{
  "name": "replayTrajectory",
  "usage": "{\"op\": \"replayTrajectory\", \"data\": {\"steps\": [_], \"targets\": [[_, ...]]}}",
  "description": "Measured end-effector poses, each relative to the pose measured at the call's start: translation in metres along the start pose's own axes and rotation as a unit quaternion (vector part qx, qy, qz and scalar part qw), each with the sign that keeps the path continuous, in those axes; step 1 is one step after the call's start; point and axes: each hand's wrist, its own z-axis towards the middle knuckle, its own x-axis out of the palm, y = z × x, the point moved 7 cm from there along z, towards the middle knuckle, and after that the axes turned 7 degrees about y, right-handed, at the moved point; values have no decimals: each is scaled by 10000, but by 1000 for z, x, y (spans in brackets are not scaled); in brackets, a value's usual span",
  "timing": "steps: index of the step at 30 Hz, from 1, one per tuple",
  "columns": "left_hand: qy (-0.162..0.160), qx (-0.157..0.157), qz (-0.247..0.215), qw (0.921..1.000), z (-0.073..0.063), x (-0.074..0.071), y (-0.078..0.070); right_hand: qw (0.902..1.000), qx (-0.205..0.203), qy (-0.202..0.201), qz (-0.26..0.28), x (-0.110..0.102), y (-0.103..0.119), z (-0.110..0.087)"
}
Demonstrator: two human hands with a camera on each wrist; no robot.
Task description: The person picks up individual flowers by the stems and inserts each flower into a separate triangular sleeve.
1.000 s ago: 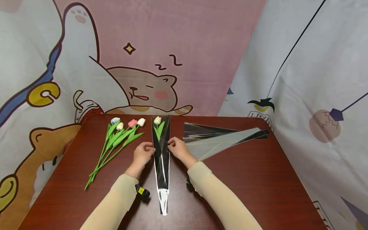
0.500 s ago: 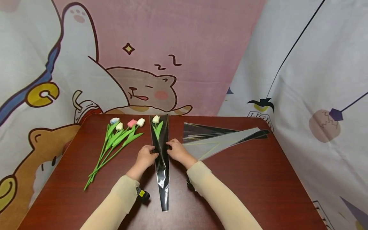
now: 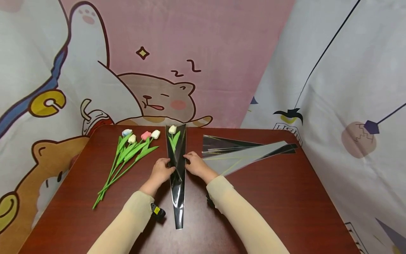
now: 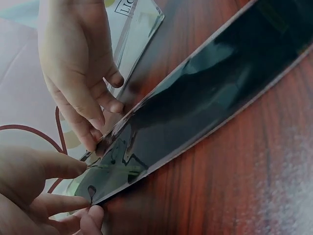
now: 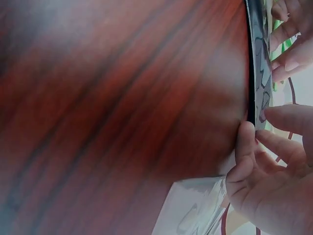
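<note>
A narrow black flower sleeve (image 3: 178,188) with a glossy clear front lies lengthwise in the middle of the table. Inside its wide far end shows a white artificial tulip (image 3: 172,129) with green leaves; its lower stem is hidden. My left hand (image 3: 161,171) pinches the sleeve's left edge about midway along, thumb over the front. Opposite it, my right hand (image 3: 196,164) pinches the right edge. In the left wrist view the sleeve (image 4: 186,112) looks creased between both hands, and the right wrist view shows the right thumb and fingers at its edge.
Several artificial tulips (image 3: 122,162), white, pink and pale blue, lie with crossed stems to the left. On the right is a pile of flower sleeves (image 3: 244,155), black and clear. The brown wooden table (image 3: 279,204) ends against a printed cloth backdrop (image 3: 222,70).
The sleeve, with the tulip inside, has slid slightly away from me and its near end has moved up. My left fingers have shifted slightly right, further onto it; the right hand stays nearly in place.
</note>
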Motion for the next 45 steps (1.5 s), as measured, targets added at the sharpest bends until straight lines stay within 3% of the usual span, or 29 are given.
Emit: {"op": "replayTrajectory", "data": {"steps": [3,10,16,20,25,33,35,42,45], "targets": [[24,-77,29,10000,0,0,-1,9999,-123,-80,50,-2,0,-1],[-613,49,-394,9973,-5,0,-1,9989,-310,-279,223,-17,-9,-15],[-846,364,-719,9931,-18,10,-18,9992,-352,-197,77,-31,-27,-38],[-558,619,-954,9919,-28,25,-35,9984,-375,-92,-410,-39,-40,-57],[221,586,-1496,9868,-37,50,-53,9931,-248,33,-1149,-46,-57,-80],[1041,119,-2558,9610,-40,81,-65,9845,-116,-59,-1748,-52,-77,-107],[1106,-36,-2748,9551,-40,85,-66,9835,-82,-46,-1806,-51,-82,-110],[917,-321,-2895,9522,-33,87,-70,9814,355,212,-1875,-42,-97,-116],[934,-449,-3076,9458,-30,89,-70,9813,486,186,-1852,-41,-96,-117]]}}
